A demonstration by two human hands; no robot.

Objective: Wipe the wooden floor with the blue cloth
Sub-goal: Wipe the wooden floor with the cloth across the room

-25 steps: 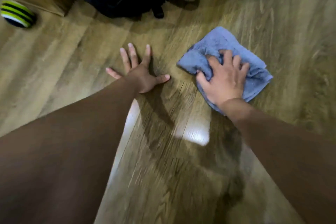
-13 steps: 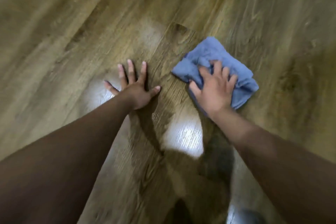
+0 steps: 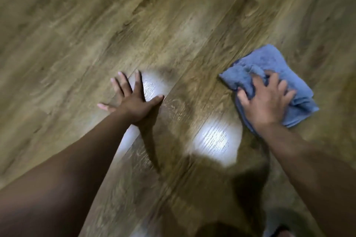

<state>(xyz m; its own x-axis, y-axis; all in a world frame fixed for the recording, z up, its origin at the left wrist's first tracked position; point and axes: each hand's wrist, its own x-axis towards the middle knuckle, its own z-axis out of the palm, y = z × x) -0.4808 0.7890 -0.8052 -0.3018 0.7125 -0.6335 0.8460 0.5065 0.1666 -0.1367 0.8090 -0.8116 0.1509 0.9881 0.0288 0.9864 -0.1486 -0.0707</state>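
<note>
The blue cloth (image 3: 269, 59) lies crumpled on the wooden floor (image 3: 96, 34) at the right. My right hand (image 3: 267, 102) is on top of its near half, with bent fingers dug into the bunched folds and the thumb pinching a ridge of fabric. The cloth's near left part is hidden under that hand. My left hand (image 3: 134, 102) rests flat on the bare floor at the centre left, fingers spread wide, about two hand widths from the cloth.
Two bright light reflections (image 3: 215, 140) shine on the planks between and below my hands. My shadow (image 3: 246, 188) darkens the floor at the bottom, where a blurred pale shape (image 3: 277, 231) sits at the edge.
My right hand has slid the cloth to the right, away from my left hand. The view has dropped toward the floor, so the dark bag and the striped ball have left the frame.
</note>
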